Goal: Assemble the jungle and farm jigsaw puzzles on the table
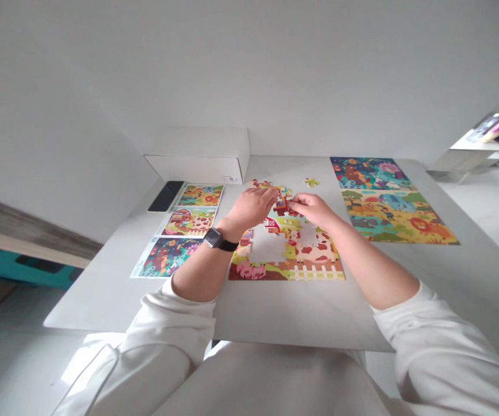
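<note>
Both my hands are over a partly assembled jigsaw puzzle (288, 257) showing a red barn, cow-spotted patches and a white fence. Gaps in it show the pale table. My left hand (253, 208), with a black-strapped smartwatch (215, 238) on its wrist, rests its fingertips near loose pieces (271, 188). My right hand (314, 209) pinches a dark red jigsaw piece (283, 204), which the left fingertips nearly reach. One loose piece (312, 182) lies farther away. The hands hide part of the puzzle's top.
A finished jigsaw puzzle (388, 199) lies on the right of the white table (284, 312). To the left are a printed picture sheet (180, 228) and a black phone (166, 196). A white cardboard box (201, 156) stands at the far edge against the wall.
</note>
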A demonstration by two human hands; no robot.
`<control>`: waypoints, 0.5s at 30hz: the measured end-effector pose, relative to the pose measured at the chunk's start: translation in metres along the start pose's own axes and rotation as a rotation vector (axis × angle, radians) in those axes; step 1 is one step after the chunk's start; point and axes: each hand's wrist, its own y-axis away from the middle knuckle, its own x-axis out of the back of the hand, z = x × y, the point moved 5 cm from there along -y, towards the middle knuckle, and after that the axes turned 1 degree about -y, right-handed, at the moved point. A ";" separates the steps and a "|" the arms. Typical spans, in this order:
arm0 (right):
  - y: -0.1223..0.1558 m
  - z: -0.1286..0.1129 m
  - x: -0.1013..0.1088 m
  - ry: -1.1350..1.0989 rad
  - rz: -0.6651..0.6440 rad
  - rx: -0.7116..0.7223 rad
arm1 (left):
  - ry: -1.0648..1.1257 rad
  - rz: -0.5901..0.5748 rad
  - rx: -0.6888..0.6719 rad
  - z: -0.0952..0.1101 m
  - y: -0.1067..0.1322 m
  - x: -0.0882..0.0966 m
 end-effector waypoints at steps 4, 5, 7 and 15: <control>0.000 0.002 0.000 0.038 -0.007 0.011 | -0.015 -0.032 -0.001 0.003 0.000 -0.004; 0.000 0.003 0.001 0.049 -0.006 0.012 | -0.021 -0.039 0.006 0.003 0.000 -0.004; 0.000 0.003 0.001 0.059 -0.005 0.016 | -0.031 -0.057 0.018 0.004 -0.001 -0.004; 0.001 0.000 -0.001 0.036 -0.024 0.004 | -0.019 -0.102 0.031 0.005 0.000 -0.004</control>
